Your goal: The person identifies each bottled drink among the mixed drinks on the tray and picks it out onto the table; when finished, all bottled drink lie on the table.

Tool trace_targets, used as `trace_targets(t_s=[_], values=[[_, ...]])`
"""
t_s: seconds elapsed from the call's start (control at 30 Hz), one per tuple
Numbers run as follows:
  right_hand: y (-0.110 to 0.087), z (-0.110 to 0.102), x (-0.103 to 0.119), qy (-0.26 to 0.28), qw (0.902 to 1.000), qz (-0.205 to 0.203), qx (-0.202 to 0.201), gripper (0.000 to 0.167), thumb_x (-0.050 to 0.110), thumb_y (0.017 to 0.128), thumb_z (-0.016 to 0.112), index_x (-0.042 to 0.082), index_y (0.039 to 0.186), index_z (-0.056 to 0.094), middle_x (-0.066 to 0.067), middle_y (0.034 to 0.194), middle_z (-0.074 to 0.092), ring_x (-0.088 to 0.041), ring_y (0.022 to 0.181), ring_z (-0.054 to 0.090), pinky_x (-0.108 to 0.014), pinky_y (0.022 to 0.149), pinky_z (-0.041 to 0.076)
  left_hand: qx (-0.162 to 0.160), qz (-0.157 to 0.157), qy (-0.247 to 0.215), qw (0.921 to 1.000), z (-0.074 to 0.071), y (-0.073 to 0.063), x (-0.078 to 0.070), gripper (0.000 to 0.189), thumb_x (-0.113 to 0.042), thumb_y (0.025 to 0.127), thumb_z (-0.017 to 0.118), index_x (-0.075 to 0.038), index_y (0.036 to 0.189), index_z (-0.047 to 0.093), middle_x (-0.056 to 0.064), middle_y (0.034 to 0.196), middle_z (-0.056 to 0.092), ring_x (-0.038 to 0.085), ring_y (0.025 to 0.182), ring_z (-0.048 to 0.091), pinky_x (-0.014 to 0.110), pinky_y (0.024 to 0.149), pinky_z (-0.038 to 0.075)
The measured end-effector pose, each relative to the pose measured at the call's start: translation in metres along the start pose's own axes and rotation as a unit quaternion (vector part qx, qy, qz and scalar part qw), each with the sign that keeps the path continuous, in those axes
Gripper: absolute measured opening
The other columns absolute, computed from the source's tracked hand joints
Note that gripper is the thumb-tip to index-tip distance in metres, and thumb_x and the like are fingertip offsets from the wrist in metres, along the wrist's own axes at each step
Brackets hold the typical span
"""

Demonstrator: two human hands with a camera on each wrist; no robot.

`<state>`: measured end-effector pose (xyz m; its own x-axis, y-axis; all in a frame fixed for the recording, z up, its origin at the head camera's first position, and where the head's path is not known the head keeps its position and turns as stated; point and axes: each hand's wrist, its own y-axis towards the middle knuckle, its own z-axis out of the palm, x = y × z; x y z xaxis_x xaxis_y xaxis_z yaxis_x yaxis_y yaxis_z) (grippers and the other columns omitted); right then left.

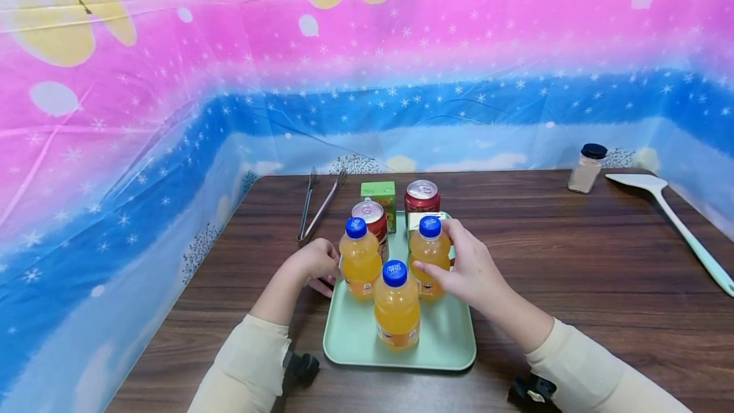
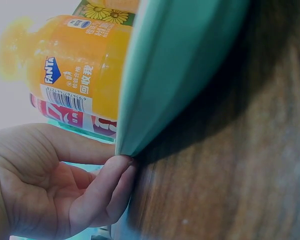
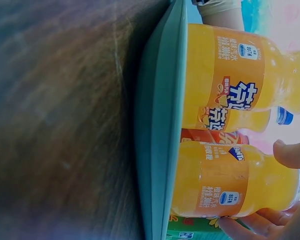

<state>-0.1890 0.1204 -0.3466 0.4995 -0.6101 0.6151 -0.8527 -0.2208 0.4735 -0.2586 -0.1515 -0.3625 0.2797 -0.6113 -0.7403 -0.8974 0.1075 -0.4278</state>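
Observation:
A pale green tray (image 1: 344,340) bears three Fanta bottles with blue caps: a left bottle (image 1: 360,259), a front bottle (image 1: 397,308) and a right bottle (image 1: 429,252). My left hand (image 1: 317,264) pinches the tray's left rim, thumb and fingers meeting at the edge in the left wrist view. Around the upper part of the right bottle curls my right hand (image 1: 471,268), thumb on the near side and fingers behind. That bottle stands upright on the tray. Behind the bottles are two red drink cans, one nearer (image 1: 369,214) and one farther (image 1: 422,195), plus a green carton (image 1: 381,194).
Metal tongs (image 1: 321,206) lie at the table's back left. A shaker jar (image 1: 586,169) with a black lid stands at the back right, beside a pale green spatula (image 1: 676,222). A second carton (image 1: 418,218) is mostly hidden behind the right bottle. A patterned cloth (image 1: 367,101) borders the table.

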Motion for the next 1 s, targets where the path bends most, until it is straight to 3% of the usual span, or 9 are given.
trace_targets(t_s=[0.53,1.0], values=[[0.0,-0.01,0.006,0.019,0.9998,0.002,-0.009,0.061,0.018,0.074,0.081,0.009,0.122,0.044,-0.005,0.108,0.058,-0.02,0.097,0.058,-0.031,0.067,0.057,0.0,-0.002,0.001,1.0,0.0,-0.001,0.0,0.018,0.006,0.08,0.066,0.003,0.089,0.052,0.015,0.078,0.052,0.023,0.062,0.055,0.037,0.055,0.058],[-0.003,-0.023,0.005,0.038,0.9988,-0.026,-0.014,0.059,0.013,0.075,0.08,0.01,0.122,0.044,-0.002,0.107,0.058,-0.02,0.098,0.06,-0.035,0.068,0.058,-0.009,-0.007,0.004,0.9999,-0.001,-0.001,0.0,0.022,0.003,0.079,0.068,0.002,0.094,0.051,0.016,0.081,0.052,0.024,0.065,0.057,0.036,0.055,0.058]])
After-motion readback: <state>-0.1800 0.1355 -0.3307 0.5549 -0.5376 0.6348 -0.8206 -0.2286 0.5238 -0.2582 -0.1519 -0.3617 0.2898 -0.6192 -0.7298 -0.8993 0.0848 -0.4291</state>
